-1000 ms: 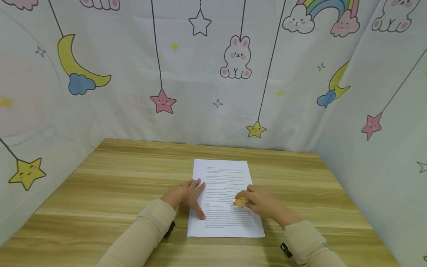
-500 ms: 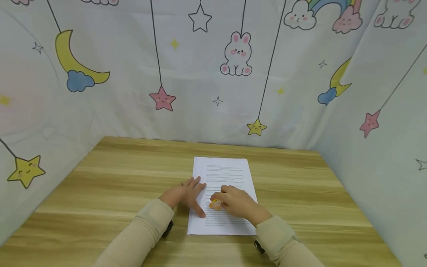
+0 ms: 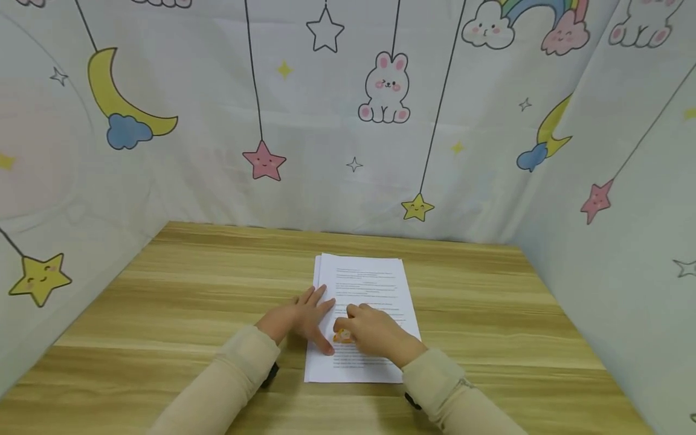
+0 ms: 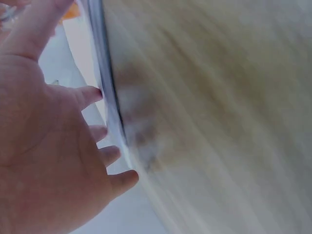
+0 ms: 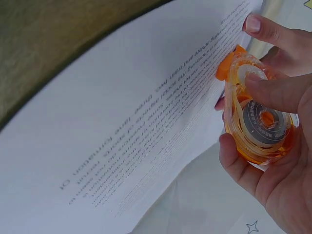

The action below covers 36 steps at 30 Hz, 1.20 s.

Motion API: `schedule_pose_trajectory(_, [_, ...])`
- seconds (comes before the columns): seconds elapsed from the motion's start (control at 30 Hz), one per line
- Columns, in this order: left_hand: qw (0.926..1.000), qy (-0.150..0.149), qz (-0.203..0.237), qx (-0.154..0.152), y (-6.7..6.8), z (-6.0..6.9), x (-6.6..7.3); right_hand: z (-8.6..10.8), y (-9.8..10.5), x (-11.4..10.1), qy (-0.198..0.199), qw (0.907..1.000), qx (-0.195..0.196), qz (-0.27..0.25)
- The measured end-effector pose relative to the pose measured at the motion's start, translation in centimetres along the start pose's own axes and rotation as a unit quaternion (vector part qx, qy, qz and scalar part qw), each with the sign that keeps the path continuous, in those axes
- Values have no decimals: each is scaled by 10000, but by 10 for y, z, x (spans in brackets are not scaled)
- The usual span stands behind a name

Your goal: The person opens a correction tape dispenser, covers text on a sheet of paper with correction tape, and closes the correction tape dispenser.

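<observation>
A stack of printed paper sheets (image 3: 375, 284) lies on the table, its top sheet slightly offset from those below at the upper left corner. My left hand (image 3: 307, 320) rests on the stack's left edge, fingers and thumb spread. With its thumb and fingers, my right hand (image 3: 375, 332) grips an orange, clear-cased correction tape (image 5: 263, 122) over the printed lines, close to the left thumb. In the right wrist view its orange tip end points toward the page; I cannot tell whether it touches. The head view shows only part of the correction tape (image 3: 342, 336).
The wood-grain table (image 3: 478, 314) extends around the stack on all sides. White cloth (image 3: 326, 199) printed with stars, moons and rabbits walls off the back and both sides.
My right hand has moved left across the page with the correction tape, from the right side to near the left thumb. The top sheet has shifted slightly. My left hand stays almost in place.
</observation>
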<state>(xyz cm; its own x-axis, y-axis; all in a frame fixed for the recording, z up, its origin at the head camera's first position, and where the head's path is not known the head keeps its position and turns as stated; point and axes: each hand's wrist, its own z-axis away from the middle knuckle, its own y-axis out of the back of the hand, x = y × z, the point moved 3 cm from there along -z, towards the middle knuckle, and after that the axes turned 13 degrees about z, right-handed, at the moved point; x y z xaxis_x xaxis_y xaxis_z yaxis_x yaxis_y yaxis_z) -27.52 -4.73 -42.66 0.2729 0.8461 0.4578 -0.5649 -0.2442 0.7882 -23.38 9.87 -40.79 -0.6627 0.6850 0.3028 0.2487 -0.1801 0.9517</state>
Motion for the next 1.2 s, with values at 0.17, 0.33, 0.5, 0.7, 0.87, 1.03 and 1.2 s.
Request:
schedule_pose_trajectory(0.17, [9992, -283, -170, 204, -1, 10, 3, -2, 3, 1, 65, 9999, -129, -4])
schedule_pose_trajectory(0.33, [9996, -277, -91, 40, -5, 19, 2, -2, 3, 3, 39, 9998, -174, 19])
schedule_pose_trajectory(0.5, [9998, -165, -31, -115, -10, 25, 0, -2, 3, 2, 151, 9998, -94, 42])
schedule_pose_trajectory(0.7, [9999, -100, -62, -92, -9, 25, -1, -3, 3, 1, 164, 9997, -143, 128])
schedule_pose_trajectory(0.87, [9998, 55, -83, -170, -10, 25, -1, -2, 1, 2, 196, 9995, -163, 159])
schedule_pose_trajectory(1.03, [9998, 111, -64, -161, -10, 26, 1, 3, 1, 5, 174, 9997, -60, 169])
schedule_pose_trajectory(1.2, [9999, 75, -117, -101, -9, 26, 1, 9, -1, 11, 110, 9999, 7, 105])
